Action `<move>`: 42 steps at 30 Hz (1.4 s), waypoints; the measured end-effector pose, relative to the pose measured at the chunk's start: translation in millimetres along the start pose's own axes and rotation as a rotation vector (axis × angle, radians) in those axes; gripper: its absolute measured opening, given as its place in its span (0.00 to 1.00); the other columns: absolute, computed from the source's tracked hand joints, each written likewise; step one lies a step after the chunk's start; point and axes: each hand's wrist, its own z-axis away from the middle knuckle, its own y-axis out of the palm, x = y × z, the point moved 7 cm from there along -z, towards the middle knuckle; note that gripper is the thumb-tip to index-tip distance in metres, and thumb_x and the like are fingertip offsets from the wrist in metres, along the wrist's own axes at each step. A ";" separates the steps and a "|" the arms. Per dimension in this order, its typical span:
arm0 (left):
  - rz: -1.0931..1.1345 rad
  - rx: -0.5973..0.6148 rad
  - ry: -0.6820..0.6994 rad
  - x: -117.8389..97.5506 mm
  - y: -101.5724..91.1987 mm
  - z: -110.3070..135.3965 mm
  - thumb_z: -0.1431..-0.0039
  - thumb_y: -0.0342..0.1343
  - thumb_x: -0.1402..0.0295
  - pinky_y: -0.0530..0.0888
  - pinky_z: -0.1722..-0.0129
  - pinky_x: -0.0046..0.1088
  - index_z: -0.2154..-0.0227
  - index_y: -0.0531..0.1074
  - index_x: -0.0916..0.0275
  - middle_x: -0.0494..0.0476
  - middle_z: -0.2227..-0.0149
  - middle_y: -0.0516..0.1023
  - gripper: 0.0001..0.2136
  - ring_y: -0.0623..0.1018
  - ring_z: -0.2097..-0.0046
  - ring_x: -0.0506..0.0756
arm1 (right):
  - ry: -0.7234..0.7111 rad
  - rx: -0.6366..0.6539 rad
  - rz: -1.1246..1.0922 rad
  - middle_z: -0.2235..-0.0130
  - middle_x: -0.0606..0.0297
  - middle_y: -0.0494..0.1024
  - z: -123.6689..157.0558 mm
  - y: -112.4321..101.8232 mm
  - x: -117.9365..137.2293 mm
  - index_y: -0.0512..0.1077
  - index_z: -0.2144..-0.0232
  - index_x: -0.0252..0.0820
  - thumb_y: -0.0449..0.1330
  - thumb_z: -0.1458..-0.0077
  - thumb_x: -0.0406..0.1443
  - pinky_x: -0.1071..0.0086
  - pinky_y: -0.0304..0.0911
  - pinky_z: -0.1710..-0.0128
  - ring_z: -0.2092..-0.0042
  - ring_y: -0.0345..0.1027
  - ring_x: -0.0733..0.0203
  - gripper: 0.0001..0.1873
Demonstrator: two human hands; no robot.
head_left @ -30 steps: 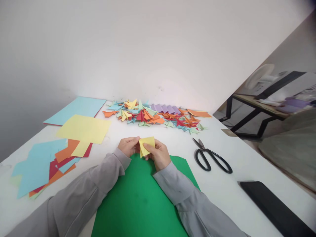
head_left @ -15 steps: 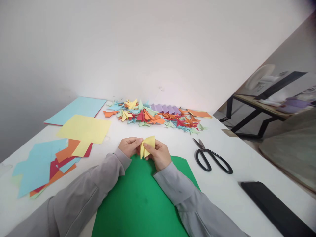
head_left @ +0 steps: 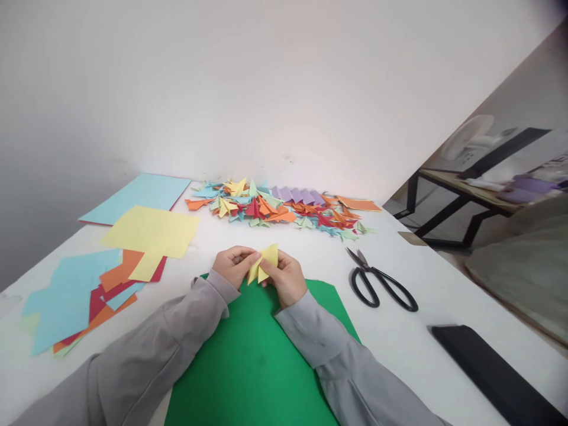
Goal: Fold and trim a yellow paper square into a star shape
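A small folded piece of yellow paper (head_left: 268, 259) is held between both hands, above the far edge of a green sheet (head_left: 261, 349). My left hand (head_left: 234, 265) pinches its left side with thumb and fingers. From the right, my right hand (head_left: 288, 279) grips it, the thumb lying across its face. The paper shows creases and two pointed lower corners standing apart. Fingertips behind the paper are partly hidden.
Many-coloured folded paper planes (head_left: 266, 207) lie heaped along the wall, beside a pleated purple paper (head_left: 298, 196). Black-handled scissors (head_left: 375, 278) and a black flat object (head_left: 492, 370) are at right. Yellow paper (head_left: 151, 231), blue paper (head_left: 75, 290) and a blue sheet (head_left: 137, 198) lie left.
My left thumb has shifted slightly right over the yellow paper. The paper's left flap has spread outward to the left, so its lower points are wider apart.
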 end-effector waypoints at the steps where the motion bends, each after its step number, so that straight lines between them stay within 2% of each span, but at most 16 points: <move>1: -0.005 0.001 0.012 -1.5 0.0 0.6 0.63 0.60 0.62 0.67 0.79 0.24 0.78 0.73 0.66 0.51 0.82 0.72 0.11 0.69 0.79 0.48 | 0.001 -0.001 0.001 0.83 0.71 0.69 -0.1 0.1 -0.1 0.67 0.77 0.37 0.63 0.66 0.40 0.77 0.57 0.89 0.84 0.60 0.70 0.13; 3: 0.014 0.028 0.020 -1.4 1.0 0.4 0.61 0.58 0.60 0.67 0.79 0.24 0.79 0.73 0.66 0.52 0.82 0.72 0.12 0.69 0.79 0.48 | 0.001 0.001 -0.003 0.83 0.71 0.70 -0.4 0.4 -0.5 0.68 0.76 0.38 0.63 0.65 0.40 0.77 0.56 0.89 0.83 0.61 0.70 0.13; 6: 0.138 0.108 -0.039 7.4 4.4 -2.2 0.59 0.55 0.56 0.66 0.80 0.25 0.79 0.72 0.67 0.52 0.83 0.69 0.16 0.69 0.80 0.49 | -0.009 0.004 -0.021 0.81 0.70 0.70 -1.0 0.6 -0.8 0.68 0.75 0.37 0.63 0.64 0.40 0.78 0.56 0.89 0.83 0.61 0.70 0.14; 9: 0.251 0.131 -0.091 16.5 4.6 -4.9 0.60 0.56 0.57 0.67 0.81 0.26 0.77 0.73 0.67 0.52 0.83 0.69 0.15 0.69 0.80 0.49 | -0.018 -0.007 -0.031 0.81 0.70 0.71 -1.1 -0.2 -0.6 0.68 0.74 0.37 0.62 0.63 0.40 0.78 0.55 0.90 0.83 0.60 0.70 0.14; 13: 0.261 0.157 -0.084 18.5 5.8 -5.1 0.61 0.58 0.59 0.67 0.80 0.26 0.77 0.73 0.68 0.52 0.83 0.69 0.14 0.68 0.81 0.49 | -0.022 -0.022 -0.029 0.82 0.71 0.69 -0.7 -0.9 0.5 0.68 0.74 0.37 0.63 0.63 0.40 0.78 0.55 0.89 0.83 0.60 0.70 0.14; 25: 0.175 0.027 -0.038 12.4 0.3 -5.6 0.71 0.64 0.64 0.68 0.80 0.23 0.80 0.73 0.68 0.52 0.83 0.73 0.13 0.69 0.81 0.47 | -0.030 -0.011 -0.042 0.83 0.72 0.68 -1.0 -0.9 -0.4 0.68 0.75 0.37 0.63 0.65 0.39 0.79 0.56 0.89 0.83 0.60 0.71 0.13; 33: 0.120 -0.047 0.013 10.4 -4.9 -5.9 0.69 0.63 0.66 0.67 0.81 0.21 0.81 0.73 0.67 0.50 0.85 0.72 0.10 0.68 0.82 0.46 | 0.032 0.044 -0.100 0.83 0.71 0.69 -0.8 1.8 -1.5 0.68 0.75 0.37 0.61 0.62 0.38 0.79 0.57 0.89 0.84 0.62 0.70 0.10; 42: 0.247 0.009 -0.076 20.4 -3.1 -9.1 0.69 0.62 0.65 0.69 0.79 0.25 0.79 0.74 0.69 0.52 0.84 0.72 0.12 0.70 0.81 0.48 | -0.022 0.012 -0.037 0.82 0.71 0.69 -0.5 0.8 0.1 0.68 0.74 0.38 0.63 0.64 0.41 0.78 0.56 0.89 0.83 0.61 0.70 0.14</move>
